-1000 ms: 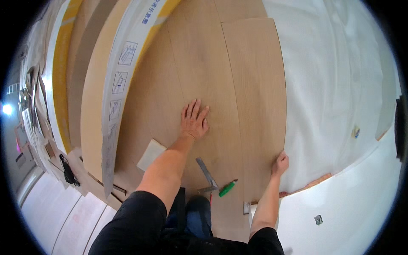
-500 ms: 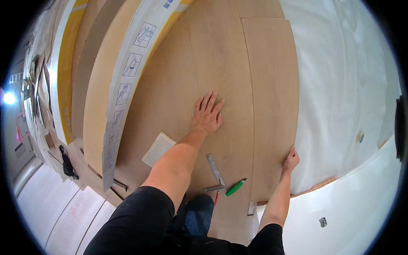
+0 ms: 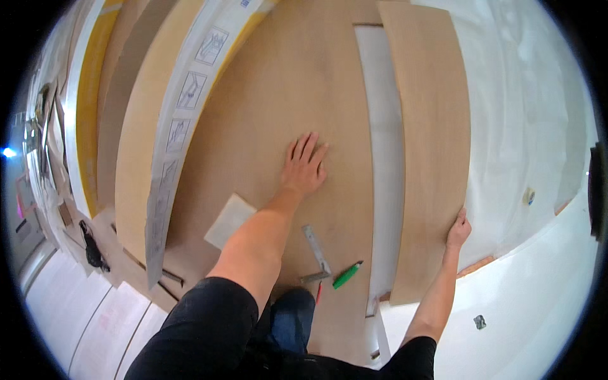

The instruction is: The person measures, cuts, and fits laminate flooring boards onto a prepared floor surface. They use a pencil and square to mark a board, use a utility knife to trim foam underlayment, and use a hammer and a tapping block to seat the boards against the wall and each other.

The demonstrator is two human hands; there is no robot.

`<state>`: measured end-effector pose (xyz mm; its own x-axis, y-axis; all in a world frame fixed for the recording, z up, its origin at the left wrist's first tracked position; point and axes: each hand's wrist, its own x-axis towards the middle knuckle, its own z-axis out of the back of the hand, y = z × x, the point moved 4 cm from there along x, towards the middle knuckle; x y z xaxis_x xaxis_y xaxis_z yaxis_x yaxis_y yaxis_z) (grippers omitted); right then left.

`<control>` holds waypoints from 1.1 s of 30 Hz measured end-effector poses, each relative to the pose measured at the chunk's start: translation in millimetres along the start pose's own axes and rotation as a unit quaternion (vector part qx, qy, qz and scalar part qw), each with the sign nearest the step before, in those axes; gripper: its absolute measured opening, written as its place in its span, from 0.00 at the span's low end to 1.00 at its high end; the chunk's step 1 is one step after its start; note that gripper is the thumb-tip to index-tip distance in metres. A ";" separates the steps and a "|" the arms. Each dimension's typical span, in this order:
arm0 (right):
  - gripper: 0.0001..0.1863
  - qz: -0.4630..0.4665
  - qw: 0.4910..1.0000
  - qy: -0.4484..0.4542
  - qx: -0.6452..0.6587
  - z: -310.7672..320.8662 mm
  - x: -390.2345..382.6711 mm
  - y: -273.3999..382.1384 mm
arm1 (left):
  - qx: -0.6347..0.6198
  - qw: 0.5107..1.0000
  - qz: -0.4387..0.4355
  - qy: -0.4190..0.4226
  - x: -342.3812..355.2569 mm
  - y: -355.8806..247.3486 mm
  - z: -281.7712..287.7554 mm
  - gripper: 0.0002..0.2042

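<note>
My right hand [image 3: 459, 229] grips the outer long edge of a tan wood-look floor plank [image 3: 437, 139], its fingers partly hidden beneath. A gap showing whitish underlay [image 3: 385, 158] separates this plank from the laid flooring [image 3: 266, 126]. My left hand [image 3: 305, 166] lies flat on the laid boards, fingers apart, holding nothing. Close to my knee are a metal try square [image 3: 316, 253], a green-handled utility knife [image 3: 347, 275] and a thin red pencil-like stick [image 3: 318, 293]. Beside my left forearm rests a pale square piece [image 3: 229, 220].
A long opened carton [image 3: 180, 126] with printed drawings lies to the left, beside another yellow-and-white carton [image 3: 88, 114]. Whitish sheeting [image 3: 506, 126] spreads along the right, bordered by a white wall [image 3: 506, 304]. A dark tool-like object [image 3: 93, 247] lies at lower left.
The plank has moved right with my right hand, away from the laid boards, opening a gap over the underlay. My left hand stays flat on the floor.
</note>
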<state>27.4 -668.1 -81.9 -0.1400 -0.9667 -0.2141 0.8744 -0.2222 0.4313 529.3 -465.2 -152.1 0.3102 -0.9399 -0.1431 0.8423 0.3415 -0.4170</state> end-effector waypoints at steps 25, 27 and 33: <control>0.27 0.152 0.968 0.141 0.145 -153.2 -91.7 268.0 | -0.100 0.993 0.026 -0.050 -7.7 10.2 7.1 0.24; 0.27 0.106 0.971 0.165 0.133 -143.8 -117.0 261.9 | -0.162 0.985 0.010 -0.056 -17.3 19.5 23.3 0.22; 0.25 0.117 0.977 0.126 0.130 -128.8 -163.3 298.6 | -0.350 0.936 0.027 0.013 -143.1 76.7 124.1 0.13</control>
<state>371.2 -560.2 -31.0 0.1961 -0.9404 -0.2778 0.7169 -0.0559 0.6949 604.2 -303.4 -52.2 0.3259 -0.9244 -0.1983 0.3279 0.3072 -0.8934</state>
